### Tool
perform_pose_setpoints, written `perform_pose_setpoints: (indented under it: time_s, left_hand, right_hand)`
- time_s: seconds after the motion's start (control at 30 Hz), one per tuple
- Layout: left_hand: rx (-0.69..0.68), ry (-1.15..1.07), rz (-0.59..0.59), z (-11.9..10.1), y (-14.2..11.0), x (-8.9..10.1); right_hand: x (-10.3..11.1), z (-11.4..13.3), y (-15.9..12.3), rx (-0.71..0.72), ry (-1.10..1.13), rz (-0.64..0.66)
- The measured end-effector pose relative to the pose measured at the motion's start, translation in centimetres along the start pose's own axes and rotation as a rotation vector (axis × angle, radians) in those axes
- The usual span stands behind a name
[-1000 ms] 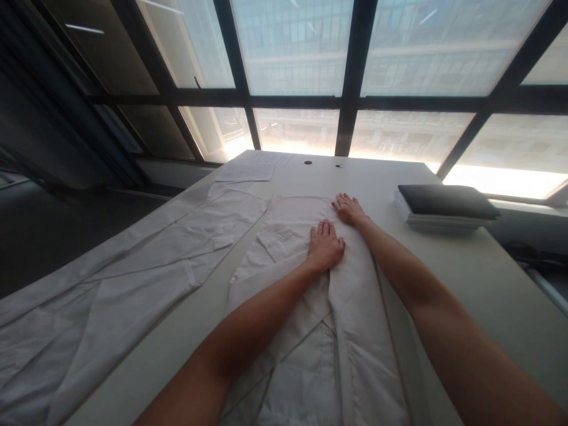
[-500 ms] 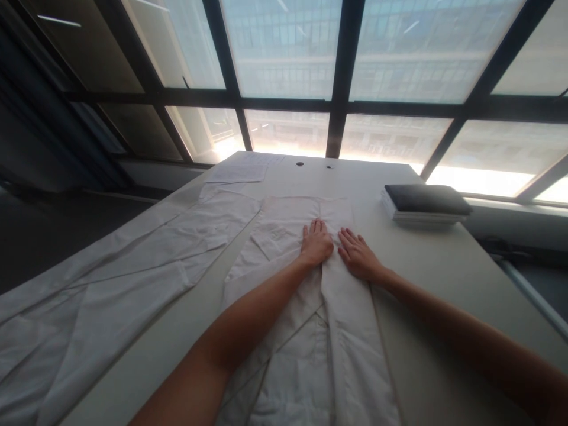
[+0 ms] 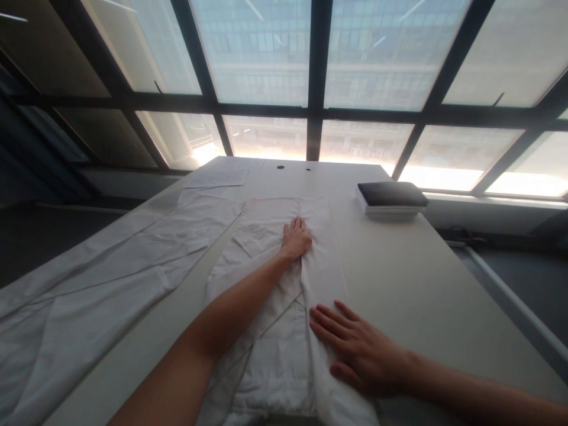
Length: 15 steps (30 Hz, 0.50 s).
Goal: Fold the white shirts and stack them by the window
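Observation:
A white garment point(image 3: 279, 367) lies lengthwise on the white table point(image 3: 381, 260), its right part folded inward as a long strip. My left hand point(image 3: 297, 238) presses down on the cloth toward its far end, fingers extended, beside the inner edge of that strip. Lower down, my right hand point(image 3: 355, 346) rests flat on the strip, fingers spread and the thumb apart. Creases run through the cloth around my left hand. To the left is a second white garment point(image 3: 110, 290), spread out with some wrinkles.
A stack of books or folders with a black cover point(image 3: 393, 198) stands at the table's right side. Sheets of paper point(image 3: 217, 173) lie at the far left. Two small holes pierce the tabletop near its far edge. Large dark-framed windows point(image 3: 315, 71) rise behind.
My right hand has slid along the folded strip toward me, away from my left hand. My left hand stays pressed on the same spot. The view has shifted somewhat to the right.

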State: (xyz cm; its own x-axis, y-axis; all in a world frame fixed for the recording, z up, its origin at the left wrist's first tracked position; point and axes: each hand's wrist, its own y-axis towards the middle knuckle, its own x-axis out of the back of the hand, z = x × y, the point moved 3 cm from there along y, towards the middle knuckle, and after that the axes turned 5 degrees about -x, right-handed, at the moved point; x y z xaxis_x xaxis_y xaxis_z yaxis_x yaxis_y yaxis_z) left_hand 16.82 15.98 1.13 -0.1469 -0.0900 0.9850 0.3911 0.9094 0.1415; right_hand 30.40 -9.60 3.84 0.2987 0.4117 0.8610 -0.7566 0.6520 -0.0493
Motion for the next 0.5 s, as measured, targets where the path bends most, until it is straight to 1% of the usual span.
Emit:
perform_pose_setpoints:
  time_s: [0.1,0.27,0.4,0.47,0.5]
  left_hand:
    - [-0.002,0.004,0.0,0.0,0.0,0.1]
    - [-0.014,0.014,-0.02,0.0,0.0,0.0]
    - [-0.012,0.02,-0.014,0.0,-0.1,0.0]
    - [-0.017,0.024,-0.014,0.0,-0.1,0.0]
    - [-0.02,0.027,-0.016,0.0,-0.1,0.0]
  right_hand:
    - [-0.5,1.9,-1.4,0.025,0.068,0.05]
    - [-1.4,3.3,-2.5,0.12,0.145,0.131]
    - [-0.7,3.8,-3.0,0.231,0.204,0.141]
    - [0.0,3.5,-2.8,0.243,0.218,0.132]
    - [0.3,3.0,-2.5,0.224,0.205,0.124]
